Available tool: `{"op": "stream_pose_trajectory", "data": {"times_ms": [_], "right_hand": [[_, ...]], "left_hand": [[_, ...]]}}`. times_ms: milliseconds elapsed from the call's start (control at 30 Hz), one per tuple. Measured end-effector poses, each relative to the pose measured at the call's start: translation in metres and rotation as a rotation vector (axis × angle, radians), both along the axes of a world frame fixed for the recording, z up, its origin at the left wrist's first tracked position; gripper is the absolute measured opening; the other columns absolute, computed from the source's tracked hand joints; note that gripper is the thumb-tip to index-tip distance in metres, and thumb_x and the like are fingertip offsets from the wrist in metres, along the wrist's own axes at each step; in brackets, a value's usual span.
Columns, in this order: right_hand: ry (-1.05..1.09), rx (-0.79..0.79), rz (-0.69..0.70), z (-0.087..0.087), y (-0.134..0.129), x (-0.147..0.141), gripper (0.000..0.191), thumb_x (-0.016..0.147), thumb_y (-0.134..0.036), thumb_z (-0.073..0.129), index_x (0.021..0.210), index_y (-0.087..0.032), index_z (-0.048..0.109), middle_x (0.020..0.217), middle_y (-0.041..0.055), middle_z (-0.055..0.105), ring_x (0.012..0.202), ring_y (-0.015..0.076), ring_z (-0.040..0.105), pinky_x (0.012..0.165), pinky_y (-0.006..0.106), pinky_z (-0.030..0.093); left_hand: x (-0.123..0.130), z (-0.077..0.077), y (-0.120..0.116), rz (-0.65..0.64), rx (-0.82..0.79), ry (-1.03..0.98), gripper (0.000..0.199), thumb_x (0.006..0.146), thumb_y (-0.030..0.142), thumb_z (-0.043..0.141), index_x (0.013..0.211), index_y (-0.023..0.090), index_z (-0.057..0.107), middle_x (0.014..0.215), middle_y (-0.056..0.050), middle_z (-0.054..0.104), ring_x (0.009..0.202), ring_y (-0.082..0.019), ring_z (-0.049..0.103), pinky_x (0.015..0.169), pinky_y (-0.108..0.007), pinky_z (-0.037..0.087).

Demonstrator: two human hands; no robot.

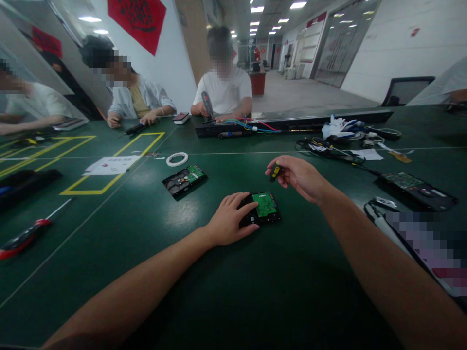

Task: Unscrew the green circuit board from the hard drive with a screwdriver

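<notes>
A hard drive (267, 206) with a green circuit board facing up lies on the table in front of me. My left hand (230, 218) grips its left part, thumb along the near edge and fingers spread over the top and far side. Above the drive's far right corner, my right hand (297, 177) pinches a small black-and-yellow screwdriver (276, 172). Its thin shaft points down at the edge of the board. Whether the tip sits in a screw is too small to tell. Another hard drive (185, 181) lies beyond my left hand.
On the green table (175, 291) are a white tape roll (177, 159), a red-and-black screwdriver (31, 232), a paper sheet (109, 165), another drive (416, 189) at right and a long black panel (292, 124) with wires. White gloves (341, 127) lie behind. Several people sit around the table.
</notes>
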State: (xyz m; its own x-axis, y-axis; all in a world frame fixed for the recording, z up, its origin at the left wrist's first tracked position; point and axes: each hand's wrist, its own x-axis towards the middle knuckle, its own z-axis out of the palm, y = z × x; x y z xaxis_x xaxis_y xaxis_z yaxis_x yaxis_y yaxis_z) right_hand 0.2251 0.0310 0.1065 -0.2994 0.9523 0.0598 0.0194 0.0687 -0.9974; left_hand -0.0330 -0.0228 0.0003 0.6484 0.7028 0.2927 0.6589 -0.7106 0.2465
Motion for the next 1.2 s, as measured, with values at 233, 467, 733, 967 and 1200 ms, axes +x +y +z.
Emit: {"op": "stream_pose_trajectory", "data": {"times_ms": [233,467,733,967,1200], "right_hand": [[0.046,-0.025,-0.006,-0.0016,-0.0003,-0.0025,0.017,0.097,-0.037,0.061,0.093,-0.021,0.065,0.094,0.0078,0.07,0.065,0.0156,0.056,0.052,0.03,0.04],[-0.017,0.002,0.036,0.0015,-0.0025,-0.0011,0.02,0.098,-0.036,0.059,0.099,-0.021,0.071,0.103,0.0101,0.075,0.067,0.0164,0.055,0.055,0.032,0.042],[0.005,0.012,-0.021,-0.001,-0.0002,-0.0015,0.019,0.098,-0.038,0.059,0.095,-0.022,0.068,0.101,0.0105,0.073,0.067,0.0168,0.054,0.053,0.033,0.039],[0.029,-0.023,-0.024,0.0009,-0.0037,-0.0021,0.017,0.097,-0.039,0.062,0.093,-0.023,0.062,0.094,0.0083,0.067,0.064,0.016,0.054,0.05,0.032,0.035],[-0.025,0.007,-0.003,0.0041,-0.0047,-0.0008,0.016,0.097,-0.036,0.064,0.098,-0.021,0.071,0.079,0.0035,0.06,0.061,0.0144,0.05,0.049,0.029,0.033]], "left_hand": [[-0.0004,0.0007,-0.0001,-0.004,-0.009,-0.014,0.067,0.098,0.06,0.068,0.157,0.031,0.051,0.168,-0.015,0.038,0.152,-0.041,0.04,0.122,-0.065,0.039],[-0.0003,-0.0011,0.0008,0.0,0.004,0.006,0.069,0.099,0.062,0.066,0.158,0.029,0.049,0.167,-0.015,0.039,0.153,-0.04,0.039,0.122,-0.064,0.038],[0.0009,-0.0003,0.0001,0.006,-0.011,-0.026,0.069,0.096,0.059,0.07,0.156,0.03,0.05,0.166,-0.015,0.041,0.151,-0.041,0.042,0.121,-0.065,0.039],[0.002,0.0006,-0.0001,0.008,-0.011,-0.05,0.063,0.096,0.06,0.07,0.146,0.025,0.055,0.162,-0.017,0.047,0.149,-0.039,0.045,0.122,-0.063,0.04],[0.0013,0.0009,-0.0006,0.004,-0.008,-0.027,0.065,0.097,0.059,0.07,0.151,0.028,0.053,0.165,-0.015,0.043,0.151,-0.039,0.042,0.122,-0.063,0.039]]}}
